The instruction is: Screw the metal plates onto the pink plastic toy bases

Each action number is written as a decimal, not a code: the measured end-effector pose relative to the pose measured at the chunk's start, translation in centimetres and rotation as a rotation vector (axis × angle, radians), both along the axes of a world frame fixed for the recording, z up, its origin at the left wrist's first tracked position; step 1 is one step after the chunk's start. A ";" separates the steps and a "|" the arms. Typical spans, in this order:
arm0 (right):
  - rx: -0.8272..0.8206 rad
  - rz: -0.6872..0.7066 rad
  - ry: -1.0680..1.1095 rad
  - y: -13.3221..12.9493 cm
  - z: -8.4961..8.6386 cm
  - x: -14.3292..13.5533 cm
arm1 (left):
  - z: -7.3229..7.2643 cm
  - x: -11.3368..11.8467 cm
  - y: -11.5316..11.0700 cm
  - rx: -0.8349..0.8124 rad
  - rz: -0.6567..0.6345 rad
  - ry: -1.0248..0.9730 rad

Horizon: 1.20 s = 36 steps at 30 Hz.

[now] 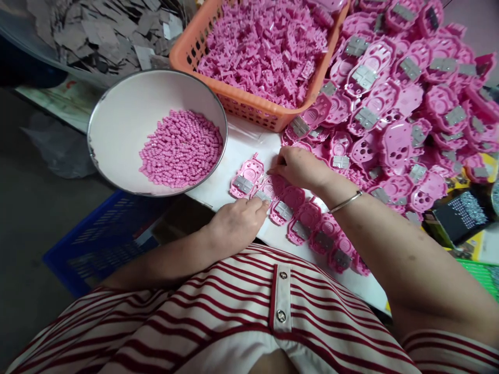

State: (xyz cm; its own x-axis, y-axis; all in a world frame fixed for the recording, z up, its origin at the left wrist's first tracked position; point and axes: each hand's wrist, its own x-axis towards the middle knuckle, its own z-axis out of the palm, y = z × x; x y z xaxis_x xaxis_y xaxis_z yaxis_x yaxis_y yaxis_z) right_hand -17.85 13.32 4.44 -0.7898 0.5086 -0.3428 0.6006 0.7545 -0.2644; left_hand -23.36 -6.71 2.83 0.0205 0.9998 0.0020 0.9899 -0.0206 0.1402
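Touching moulded pink plastic shell [274, 185] | left hand [238, 223] curled, right hand [299, 165] bunched | both grips unclear

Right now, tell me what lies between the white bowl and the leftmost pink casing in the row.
Only a narrow strip of bare white tabletop separates the bowl from that casing, as the head view shows.

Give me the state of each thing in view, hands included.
White bowl: partly filled, pink pieces toward one side
Orange basket: heaped with pink parts
Row of pink casings: side by side, grey plates showing
Large casing pile: jumbled
Left hand: fingers at the row
Right hand: fingers lowered, grip unclear
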 end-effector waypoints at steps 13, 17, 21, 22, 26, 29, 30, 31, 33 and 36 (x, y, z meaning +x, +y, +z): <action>-0.004 0.024 0.300 -0.2 1.3 2.7 | 0.4 -0.1 0.3 -0.087 0.077 -0.148; 0.019 0.090 0.513 -1.6 2.0 4.1 | 0.5 -0.7 0.1 0.092 0.149 -0.660; -0.120 0.017 0.745 -4.1 3.5 5.2 | 1.6 -1.0 0.6 -0.060 0.326 -1.684; -0.176 0.011 0.761 -4.7 3.7 5.3 | 1.8 -1.1 0.8 -0.121 0.382 -1.874; -0.184 0.091 0.775 -6.5 3.5 5.7 | 2.0 -1.3 1.4 -0.228 0.560 -2.222; -0.119 0.180 0.729 -6.6 2.8 5.4 | 1.8 -1.2 1.4 -0.271 0.624 -2.266; -0.127 0.210 0.703 -6.5 2.6 5.2 | 1.8 -1.2 1.4 -0.278 0.625 -2.263; -0.148 0.243 0.684 -6.3 2.5 5.0 | 1.8 -1.1 1.4 -0.284 0.617 -2.256; -0.211 0.294 0.678 -6.0 2.4 4.6 | 1.8 -1.0 1.4 -0.299 0.594 -2.253; -0.303 0.278 0.720 -5.7 2.4 4.3 | 2.0 -1.1 1.5 -0.334 0.591 -2.312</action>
State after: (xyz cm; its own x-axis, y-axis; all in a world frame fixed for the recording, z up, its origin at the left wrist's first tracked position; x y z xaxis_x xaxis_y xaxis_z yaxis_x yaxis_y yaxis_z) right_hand -13.52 7.59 6.87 -0.9516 0.2298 0.2039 0.0093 0.6849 -0.7286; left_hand -24.46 -5.22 4.80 0.0523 0.8690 -0.4921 -0.8029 0.3295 0.4967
